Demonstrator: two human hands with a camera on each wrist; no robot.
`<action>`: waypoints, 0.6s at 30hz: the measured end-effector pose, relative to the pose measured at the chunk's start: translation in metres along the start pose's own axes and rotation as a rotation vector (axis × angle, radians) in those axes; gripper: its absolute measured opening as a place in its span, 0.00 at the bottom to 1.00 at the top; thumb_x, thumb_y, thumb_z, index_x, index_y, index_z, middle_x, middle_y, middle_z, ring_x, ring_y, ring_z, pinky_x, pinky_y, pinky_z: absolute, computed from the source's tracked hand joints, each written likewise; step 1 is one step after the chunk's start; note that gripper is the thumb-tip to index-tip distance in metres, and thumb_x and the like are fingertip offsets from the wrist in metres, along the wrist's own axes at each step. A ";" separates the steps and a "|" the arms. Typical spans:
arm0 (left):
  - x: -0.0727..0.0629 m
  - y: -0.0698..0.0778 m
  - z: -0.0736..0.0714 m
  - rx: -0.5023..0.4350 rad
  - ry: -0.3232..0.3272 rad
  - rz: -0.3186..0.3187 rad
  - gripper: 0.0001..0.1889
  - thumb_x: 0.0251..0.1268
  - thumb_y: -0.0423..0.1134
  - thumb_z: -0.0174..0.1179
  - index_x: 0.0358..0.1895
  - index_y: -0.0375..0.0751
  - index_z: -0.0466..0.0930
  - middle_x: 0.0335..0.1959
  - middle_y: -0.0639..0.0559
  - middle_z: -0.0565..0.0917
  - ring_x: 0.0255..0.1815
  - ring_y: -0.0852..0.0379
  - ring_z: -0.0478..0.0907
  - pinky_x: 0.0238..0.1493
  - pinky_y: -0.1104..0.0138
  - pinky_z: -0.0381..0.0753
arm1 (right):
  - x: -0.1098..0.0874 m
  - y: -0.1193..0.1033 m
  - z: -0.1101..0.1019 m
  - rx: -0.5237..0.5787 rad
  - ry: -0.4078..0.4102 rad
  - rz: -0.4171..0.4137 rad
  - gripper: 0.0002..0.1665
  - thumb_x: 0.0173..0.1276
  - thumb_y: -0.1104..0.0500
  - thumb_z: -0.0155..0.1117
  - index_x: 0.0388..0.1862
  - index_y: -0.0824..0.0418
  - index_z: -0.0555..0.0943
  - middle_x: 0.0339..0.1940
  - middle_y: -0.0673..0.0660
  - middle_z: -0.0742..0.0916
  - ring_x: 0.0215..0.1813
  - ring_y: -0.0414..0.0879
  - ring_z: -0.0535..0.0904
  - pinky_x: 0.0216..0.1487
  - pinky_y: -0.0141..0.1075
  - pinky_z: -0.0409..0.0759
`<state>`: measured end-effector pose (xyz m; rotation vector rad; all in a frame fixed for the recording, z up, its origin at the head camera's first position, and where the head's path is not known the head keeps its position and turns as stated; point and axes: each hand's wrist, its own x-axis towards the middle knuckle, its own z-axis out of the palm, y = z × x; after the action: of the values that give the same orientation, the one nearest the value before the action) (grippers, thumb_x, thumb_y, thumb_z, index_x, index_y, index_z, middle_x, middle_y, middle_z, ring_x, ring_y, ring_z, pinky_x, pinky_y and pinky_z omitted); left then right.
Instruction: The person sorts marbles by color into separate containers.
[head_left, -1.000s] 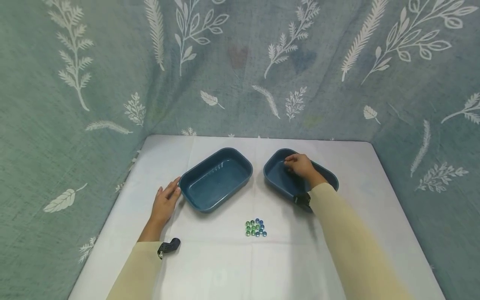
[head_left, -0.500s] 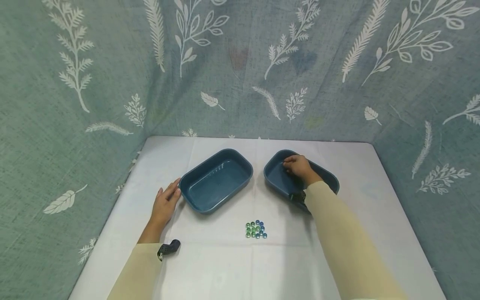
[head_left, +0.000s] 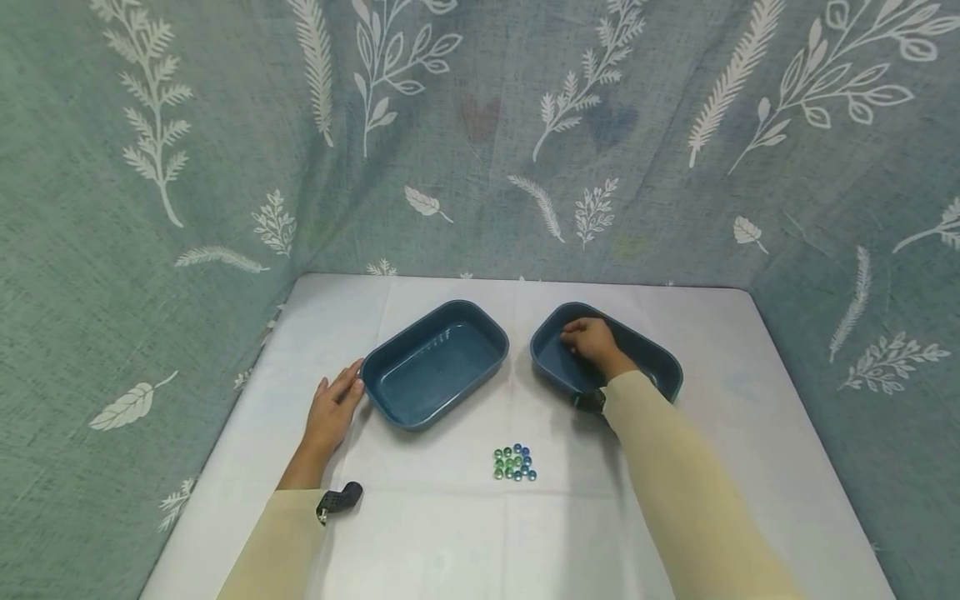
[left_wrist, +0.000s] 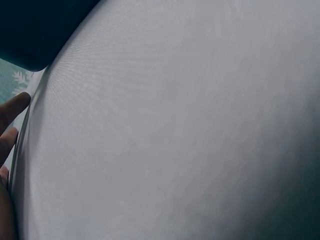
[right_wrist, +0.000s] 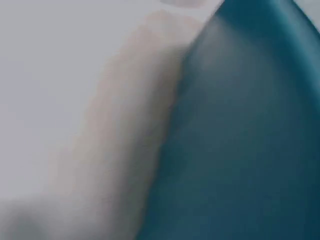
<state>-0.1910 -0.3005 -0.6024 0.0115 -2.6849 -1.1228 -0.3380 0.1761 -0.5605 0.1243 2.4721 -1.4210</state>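
Two dark blue rectangular trays with rounded corners stand on the white table. At the left tray's [head_left: 423,367] near-left side, my left hand [head_left: 330,417] lies with its fingers extended, fingertips at the rim. My right hand [head_left: 591,340] reaches down inside the right tray [head_left: 652,358], with the fingers bent and brought together; whether something small sits between the fingertips is hidden. Between my forearms, a small cluster of shiny green and blue glass marbles [head_left: 515,462] lies on the cloth in rough rows. The right wrist view shows a blurred blue tray wall [right_wrist: 240,135] but no fingers.
A white cloth covers the table [head_left: 420,533]. Behind it and along both sides hangs a grey-green curtain [head_left: 465,217] with white leaf prints. Each wrist wears a small black device; the left one [head_left: 341,497] sticks out over the table.
Inside the right tray, my right hand has shifted slightly left and nearer, with its forearm following. My left hand, the trays and the marbles stay in place while the head view moves a little.
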 end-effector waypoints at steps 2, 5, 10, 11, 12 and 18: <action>0.000 0.000 0.000 -0.007 0.001 0.006 0.25 0.76 0.56 0.46 0.72 0.59 0.65 0.69 0.49 0.69 0.72 0.43 0.61 0.76 0.50 0.37 | -0.001 0.001 0.001 0.003 0.009 0.003 0.14 0.68 0.61 0.64 0.50 0.68 0.81 0.40 0.59 0.84 0.31 0.46 0.79 0.32 0.35 0.79; 0.000 0.000 0.000 -0.013 0.002 0.014 0.25 0.76 0.55 0.47 0.72 0.59 0.66 0.69 0.48 0.69 0.72 0.42 0.61 0.76 0.50 0.37 | -0.002 0.003 0.002 -0.004 0.026 0.005 0.14 0.69 0.61 0.64 0.49 0.67 0.81 0.40 0.59 0.84 0.31 0.45 0.78 0.31 0.35 0.78; 0.000 0.002 -0.001 -0.007 0.005 0.016 0.25 0.76 0.55 0.47 0.72 0.58 0.66 0.69 0.47 0.70 0.72 0.42 0.61 0.75 0.50 0.38 | -0.002 0.004 0.004 -0.021 0.045 0.016 0.13 0.69 0.61 0.63 0.49 0.67 0.82 0.41 0.60 0.84 0.32 0.46 0.78 0.32 0.35 0.79; -0.001 0.002 -0.001 -0.006 0.005 0.016 0.25 0.76 0.55 0.47 0.72 0.58 0.66 0.69 0.47 0.70 0.72 0.42 0.61 0.75 0.49 0.38 | -0.002 0.004 0.004 -0.022 0.046 0.020 0.13 0.69 0.61 0.63 0.49 0.67 0.82 0.41 0.60 0.84 0.32 0.46 0.79 0.32 0.35 0.79; -0.001 0.002 -0.001 -0.005 0.004 0.017 0.25 0.76 0.55 0.47 0.72 0.58 0.66 0.69 0.47 0.70 0.71 0.42 0.62 0.75 0.49 0.38 | -0.002 0.004 0.004 -0.019 0.050 0.026 0.13 0.69 0.61 0.63 0.49 0.67 0.82 0.41 0.60 0.84 0.32 0.46 0.79 0.32 0.36 0.80; 0.000 0.002 -0.001 -0.005 -0.002 0.011 0.25 0.76 0.54 0.47 0.72 0.56 0.66 0.69 0.46 0.69 0.72 0.43 0.61 0.75 0.49 0.38 | -0.004 0.002 0.005 -0.011 0.054 0.039 0.13 0.69 0.61 0.63 0.49 0.67 0.81 0.43 0.60 0.83 0.33 0.47 0.80 0.33 0.36 0.80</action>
<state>-0.1902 -0.2996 -0.6007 -0.0046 -2.6800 -1.1273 -0.3330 0.1731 -0.5637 0.2103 2.5066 -1.4057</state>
